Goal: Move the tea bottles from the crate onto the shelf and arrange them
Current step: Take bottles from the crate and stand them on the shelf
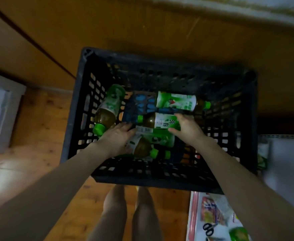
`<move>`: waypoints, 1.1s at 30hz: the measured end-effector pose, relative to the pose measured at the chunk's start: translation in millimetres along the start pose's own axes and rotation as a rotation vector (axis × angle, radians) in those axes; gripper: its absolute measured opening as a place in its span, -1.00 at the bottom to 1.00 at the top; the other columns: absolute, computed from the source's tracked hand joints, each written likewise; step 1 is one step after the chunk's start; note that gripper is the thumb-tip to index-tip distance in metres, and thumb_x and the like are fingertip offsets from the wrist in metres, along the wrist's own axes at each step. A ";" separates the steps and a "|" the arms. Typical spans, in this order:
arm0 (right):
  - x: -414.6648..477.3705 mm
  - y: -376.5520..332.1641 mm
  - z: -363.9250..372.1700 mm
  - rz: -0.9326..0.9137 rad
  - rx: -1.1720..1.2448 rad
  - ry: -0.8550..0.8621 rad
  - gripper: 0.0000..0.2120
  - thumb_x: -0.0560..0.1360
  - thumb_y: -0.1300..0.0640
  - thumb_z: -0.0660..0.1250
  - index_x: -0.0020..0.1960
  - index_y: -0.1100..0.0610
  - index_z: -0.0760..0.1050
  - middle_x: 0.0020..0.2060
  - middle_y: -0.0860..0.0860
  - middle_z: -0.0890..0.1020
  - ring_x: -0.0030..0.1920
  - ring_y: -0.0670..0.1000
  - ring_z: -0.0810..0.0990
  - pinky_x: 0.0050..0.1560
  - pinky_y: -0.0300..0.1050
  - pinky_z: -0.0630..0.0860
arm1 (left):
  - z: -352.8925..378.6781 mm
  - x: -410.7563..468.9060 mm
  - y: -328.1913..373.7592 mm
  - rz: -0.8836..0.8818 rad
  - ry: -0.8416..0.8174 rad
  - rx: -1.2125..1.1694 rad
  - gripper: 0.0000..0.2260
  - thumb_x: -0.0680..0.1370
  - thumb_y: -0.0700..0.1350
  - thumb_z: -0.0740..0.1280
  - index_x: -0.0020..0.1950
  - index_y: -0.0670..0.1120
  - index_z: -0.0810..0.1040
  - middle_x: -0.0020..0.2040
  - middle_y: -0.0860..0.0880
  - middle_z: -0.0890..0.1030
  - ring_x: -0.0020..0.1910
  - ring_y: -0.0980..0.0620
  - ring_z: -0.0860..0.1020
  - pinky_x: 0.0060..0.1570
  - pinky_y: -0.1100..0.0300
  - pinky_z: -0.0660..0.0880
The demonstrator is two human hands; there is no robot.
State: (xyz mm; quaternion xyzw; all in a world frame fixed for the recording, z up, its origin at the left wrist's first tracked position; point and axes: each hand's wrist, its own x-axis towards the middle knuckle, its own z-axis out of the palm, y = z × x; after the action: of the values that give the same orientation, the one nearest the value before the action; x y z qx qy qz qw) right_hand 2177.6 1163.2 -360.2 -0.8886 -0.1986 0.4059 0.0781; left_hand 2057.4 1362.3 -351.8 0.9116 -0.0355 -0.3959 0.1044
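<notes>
- Standing on a wooden floor [43, 119], the black crate [160, 178] held several tea bottles [177, 101] lying on their sides.
- Centre bottle [158, 121] lay crosswise, cap leftward; the right hand [186, 126] was curled round its label.
- Front bottle [143, 146] lay under the left hand [117, 136], whose nearly straight fingers rested on it.
- Left bottle [108, 108] and rear bottle [170, 103] lay untouched.

both forearms reached down; left hand [118, 136] lay flat, fingers straight; right hand [186, 126] gripped a tea bottle [162, 121], thumb opposing fingers
</notes>
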 end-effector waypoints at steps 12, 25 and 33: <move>64.4 14.3 19.3 -0.078 -0.296 -0.014 -0.26 0.41 -0.09 0.37 0.45 0.11 0.12 0.38 0.15 0.30 0.38 0.16 0.25 0.31 -0.01 0.26 | 22.5 37.1 -14.9 0.059 -0.140 -0.079 -0.19 0.40 0.10 0.43 0.51 0.04 0.04 0.51 -0.06 0.15 0.47 -0.09 0.11 0.43 0.00 0.10; 37.7 25.4 11.1 -0.080 -0.087 0.108 -0.43 0.33 -0.02 0.45 0.24 0.18 0.40 0.11 0.19 0.50 0.15 0.19 0.45 0.04 -0.03 0.42 | 4.9 16.1 -12.4 0.071 0.183 -0.504 -0.33 0.33 -0.11 0.51 0.39 -0.07 0.35 0.21 -0.10 0.54 0.19 -0.06 0.49 0.13 0.13 0.45; -51.0 12.5 -53.3 -0.095 0.290 0.406 -0.42 0.27 0.06 0.53 0.23 0.19 0.46 0.05 0.09 0.55 0.06 0.03 0.50 -0.01 -0.23 0.36 | -45.8 -42.3 20.4 0.067 0.457 -0.850 -0.26 0.23 -0.03 0.59 0.35 -0.05 0.40 0.12 0.12 0.51 0.12 0.19 0.46 -0.03 0.63 0.28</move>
State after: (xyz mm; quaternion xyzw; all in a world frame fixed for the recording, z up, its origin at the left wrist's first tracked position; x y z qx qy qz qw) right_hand 2191.1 1131.8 -293.6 -0.9211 -0.1604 0.2392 0.2620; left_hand 2062.2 1356.0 -286.7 0.8503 0.1238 -0.1613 0.4855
